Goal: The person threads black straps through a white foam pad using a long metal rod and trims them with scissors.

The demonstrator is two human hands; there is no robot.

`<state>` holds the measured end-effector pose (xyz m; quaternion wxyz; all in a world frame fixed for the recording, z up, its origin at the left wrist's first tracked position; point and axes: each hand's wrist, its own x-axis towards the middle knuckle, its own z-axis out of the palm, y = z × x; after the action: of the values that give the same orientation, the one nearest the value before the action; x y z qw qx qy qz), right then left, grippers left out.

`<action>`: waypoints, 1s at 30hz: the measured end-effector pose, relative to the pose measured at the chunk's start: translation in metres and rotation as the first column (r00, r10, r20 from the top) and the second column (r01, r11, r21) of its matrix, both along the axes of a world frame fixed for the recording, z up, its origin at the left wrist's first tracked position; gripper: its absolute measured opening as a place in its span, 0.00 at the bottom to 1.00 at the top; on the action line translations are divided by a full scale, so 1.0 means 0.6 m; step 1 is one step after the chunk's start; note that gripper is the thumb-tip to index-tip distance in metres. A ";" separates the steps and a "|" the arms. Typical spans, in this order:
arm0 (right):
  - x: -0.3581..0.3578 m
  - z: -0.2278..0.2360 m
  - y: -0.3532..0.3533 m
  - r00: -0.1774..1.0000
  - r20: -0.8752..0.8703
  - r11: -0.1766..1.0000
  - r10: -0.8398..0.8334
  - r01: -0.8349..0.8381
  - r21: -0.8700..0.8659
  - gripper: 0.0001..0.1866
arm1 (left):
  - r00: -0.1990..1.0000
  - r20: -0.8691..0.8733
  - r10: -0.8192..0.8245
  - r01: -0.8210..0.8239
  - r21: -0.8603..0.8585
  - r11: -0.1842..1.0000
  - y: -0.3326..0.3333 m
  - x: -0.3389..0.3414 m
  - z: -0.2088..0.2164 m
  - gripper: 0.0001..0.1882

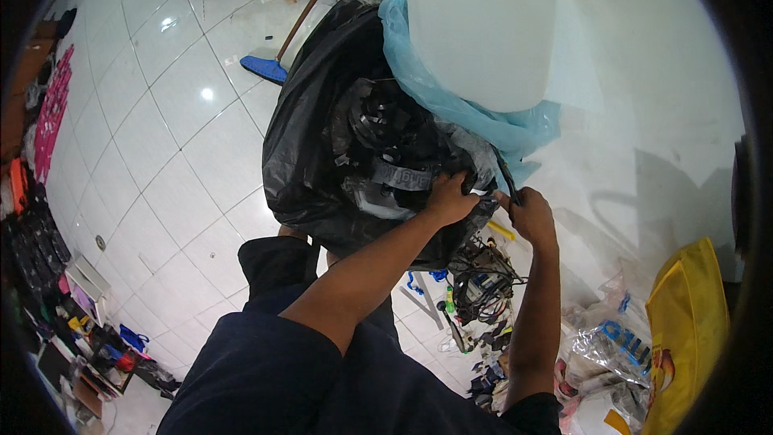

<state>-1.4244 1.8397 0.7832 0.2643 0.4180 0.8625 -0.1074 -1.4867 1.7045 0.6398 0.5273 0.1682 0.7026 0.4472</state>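
Note:
A large black plastic bag (299,163) stands in front of me with its mouth open. Dark crumpled stuff (385,117) fills it, along with a grey strap with lettering (401,176) and some clear plastic. My left hand (452,198) reaches across to the bag's right side, its fingers curled down among the contents; what they grip is hidden. Just to the right, my right hand (530,214) is closed on the bag's dark, bunched rim. A small white piece (479,192) shows between the two hands.
Behind the bag are a light blue plastic bag (394,24) and a white rounded panel (483,24). A blue broom (264,69) lies left. Tangled cables (485,283) cover tiles below my hands. A yellow bag (689,330) and clear packaging (608,350) are at right.

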 end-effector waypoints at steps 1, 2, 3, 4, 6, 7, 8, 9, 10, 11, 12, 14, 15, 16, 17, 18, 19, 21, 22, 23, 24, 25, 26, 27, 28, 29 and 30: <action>-0.004 0.021 -0.008 0.998 0.021 0.998 0.055 -0.056 0.038 0.32 | 1.000 -0.010 -0.005 0.005 -0.003 1.000 -0.001 0.000 -0.005 0.41; -0.005 0.049 -0.017 0.997 0.048 0.997 0.059 -0.061 0.045 0.32 | 1.000 -0.024 -0.003 0.003 0.003 1.000 -0.002 0.002 -0.010 0.41; -0.004 0.083 -0.030 0.995 0.077 0.997 0.062 -0.066 0.049 0.31 | 0.999 -0.035 -0.001 0.001 0.008 1.000 -0.005 0.007 -0.016 0.41; -0.003 0.115 -0.042 0.991 0.117 0.996 0.070 -0.076 0.050 0.30 | 0.999 -0.048 0.000 0.001 0.012 1.000 -0.008 0.011 -0.022 0.41; 0.002 0.174 -0.068 0.985 0.159 0.998 0.062 -0.066 0.016 0.27 | 0.997 -0.067 -0.024 0.025 0.012 1.000 -0.013 0.011 -0.029 0.40; 0.007 0.198 -0.081 0.986 0.159 0.999 0.048 -0.045 -0.022 0.26 | 0.996 -0.077 -0.034 0.035 0.009 0.999 -0.015 0.011 -0.033 0.40; 0.006 0.215 -0.091 0.987 0.160 0.998 0.028 -0.019 -0.058 0.25 | 0.995 -0.091 -0.047 0.047 0.002 0.999 -0.014 0.013 -0.035 0.40; -0.004 0.220 -0.107 0.997 0.075 0.984 -0.028 0.041 -0.172 0.22 | 0.993 -0.104 -0.060 0.059 -0.009 0.998 -0.015 0.015 -0.038 0.40; -0.018 0.210 -0.124 0.998 0.053 0.971 0.016 -0.003 -0.239 0.24 | 0.990 -0.116 -0.083 0.082 -0.016 0.997 -0.014 0.022 -0.043 0.40; -0.038 0.192 -0.130 0.998 0.028 0.950 0.063 -0.051 -0.307 0.25 | 0.988 -0.142 -0.064 0.066 0.004 0.998 -0.016 0.026 -0.051 0.39; -0.045 0.147 -0.128 0.988 -0.020 0.936 0.153 -0.152 -0.319 0.27 | 0.984 -0.173 -0.041 0.046 0.024 0.999 -0.022 0.029 -0.066 0.38; -0.026 0.034 -0.103 0.977 -0.108 0.951 0.182 -0.203 -0.232 0.31 | 0.976 -0.217 -0.038 0.055 0.072 0.996 -0.026 0.032 -0.065 0.38; -0.026 -0.008 -0.089 0.976 -0.155 0.970 0.155 -0.180 -0.165 0.33 | 0.973 -0.231 -0.032 0.050 0.073 0.996 -0.039 0.028 -0.061 0.37; -0.033 -0.021 -0.070 0.991 -0.108 0.983 0.076 -0.093 -0.157 0.33 | 0.970 -0.243 -0.022 0.041 0.074 0.996 -0.052 0.011 -0.053 0.37; -0.036 -0.030 -0.048 0.998 -0.060 0.989 -0.005 -0.003 -0.146 0.33 | 0.973 -0.230 0.007 0.034 0.174 0.984 -0.076 -0.015 -0.051 0.35; -0.034 -0.042 -0.036 0.996 -0.011 0.987 -0.091 0.089 -0.135 0.34 | 0.977 -0.212 0.031 0.028 0.269 0.963 -0.106 -0.055 -0.051 0.33; -0.036 -0.039 -0.039 0.993 -0.011 0.977 -0.118 0.114 -0.179 0.34 | 0.991 -0.082 0.105 -0.091 0.168 0.982 -0.131 -0.093 -0.070 0.29; -0.047 -0.027 -0.040 0.986 -0.006 0.954 -0.164 0.157 -0.256 0.34 | 0.952 -0.125 0.279 -0.282 -0.006 0.959 -0.153 -0.181 -0.113 0.21; -0.027 -0.045 -0.037 0.987 -0.108 0.964 -0.120 0.090 -0.250 0.33 | 0.896 -0.286 0.340 -0.365 -0.038 0.930 -0.143 -0.221 -0.132 0.17; -0.024 -0.048 -0.036 0.988 -0.074 0.962 -0.134 0.111 -0.250 0.33 | 0.856 -0.419 0.302 -0.357 -0.058 0.932 -0.130 -0.254 -0.154 0.16; -0.025 -0.054 -0.039 0.988 -0.046 0.959 -0.147 0.131 -0.252 0.32 | 0.796 -0.549 0.257 -0.355 -0.078 0.932 -0.117 -0.285 -0.183 0.15; -0.025 -0.058 -0.041 0.985 -0.010 0.953 -0.172 0.163 -0.253 0.32 | 0.806 -0.585 0.090 -0.230 -0.169 0.958 -0.103 -0.306 -0.212 0.15; -0.023 -0.060 -0.045 0.982 -0.032 0.951 -0.186 0.172 -0.259 0.32 | 0.796 -0.599 -0.086 -0.102 -0.273 0.957 -0.093 -0.317 -0.249 0.16; -0.030 -0.058 -0.054 0.981 -0.059 0.950 -0.187 0.165 -0.265 0.32 | 0.758 -0.600 -0.255 0.008 -0.382 0.924 -0.092 -0.340 -0.304 0.17; -0.032 -0.056 -0.059 0.976 -0.085 0.949 -0.201 0.172 -0.264 0.32 | 0.729 -0.640 -0.243 0.047 -0.308 0.950 -0.092 -0.342 -0.344 0.17; -0.033 -0.056 -0.065 0.972 -0.110 0.948 -0.208 0.172 -0.269 0.31 | 0.696 -0.681 -0.228 0.080 -0.241 0.967 -0.101 -0.349 -0.381 0.17; -0.036 -0.056 -0.069 0.974 -0.120 0.949 -0.194 0.155 -0.274 0.31 | 0.661 -0.721 -0.210 0.116 -0.179 0.977 -0.112 -0.360 -0.412 0.18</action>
<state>-1.4458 1.7983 0.7495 0.2431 0.4451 0.8171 -0.2740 -1.7026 1.6372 0.3928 0.2470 0.3647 0.8621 0.2506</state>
